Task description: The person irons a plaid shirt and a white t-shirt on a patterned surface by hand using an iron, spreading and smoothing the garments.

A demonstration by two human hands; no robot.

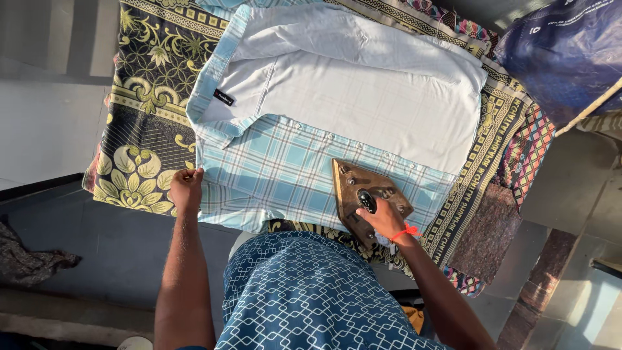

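Observation:
A light blue checked shirt [291, 162] lies open on a patterned dark cloth [139, 129], its pale inside facing up. My left hand [186, 188] pinches the shirt's near left corner against the cloth. My right hand [383, 219], with an orange thread at the wrist, grips the black handle of a heavy brass-coloured iron [353, 185]. The iron rests on the shirt's front panel near the button edge, its tip pointing away from me.
A dark blue plastic bag [564, 52] sits at the far right. A grey rag [29, 259] lies on the floor at the left. The patterned cloth's edge [512, 162] hangs over the table on the right. My blue patterned garment [304, 298] fills the bottom centre.

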